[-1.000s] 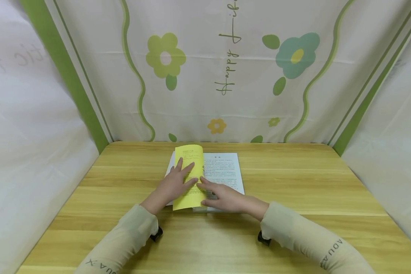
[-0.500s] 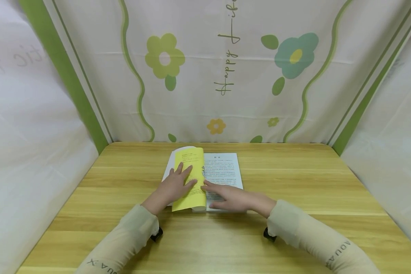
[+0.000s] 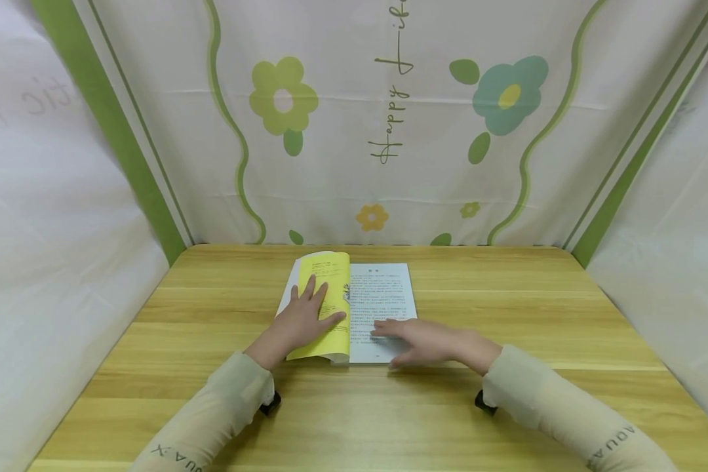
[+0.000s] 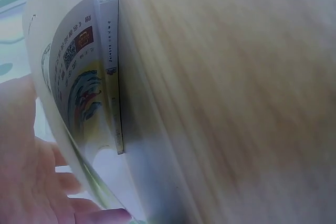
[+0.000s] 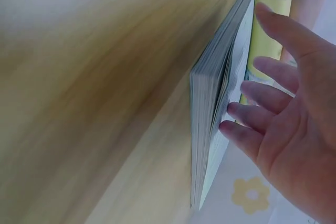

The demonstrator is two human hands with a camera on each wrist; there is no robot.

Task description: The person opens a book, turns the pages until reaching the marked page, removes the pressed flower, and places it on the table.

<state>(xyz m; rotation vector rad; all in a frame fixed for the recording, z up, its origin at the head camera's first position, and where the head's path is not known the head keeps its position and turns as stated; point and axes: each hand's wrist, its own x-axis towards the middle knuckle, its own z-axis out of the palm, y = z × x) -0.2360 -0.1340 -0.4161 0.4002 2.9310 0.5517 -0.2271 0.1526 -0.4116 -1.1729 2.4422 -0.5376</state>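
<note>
An opened book (image 3: 383, 295) lies on the wooden table, its white printed right-hand page facing up. Over its left side lies a yellow printed leaf (image 3: 333, 272), its edge lifted and curved in the left wrist view. With fingers spread, my left hand (image 3: 297, 321) rests on that yellow leaf. My right hand (image 3: 427, 341) is over the lower right part of the white page, fingers extended and apart. Whether its fingertips touch the paper is hard to tell. The book's thick block of pages (image 5: 210, 98) shows beneath the fingers in the right wrist view.
The wooden table (image 3: 354, 419) extends around the book on every side. A white curtain (image 3: 342, 164) with printed flowers hangs behind the table's far edge, and pale fabric walls (image 3: 65, 196) stand at left and right.
My right hand has slid right, from the yellow leaf's edge across the white page. The yellow leaf has settled slightly leftward, uncovering white paper on its left. My left hand stays on it.
</note>
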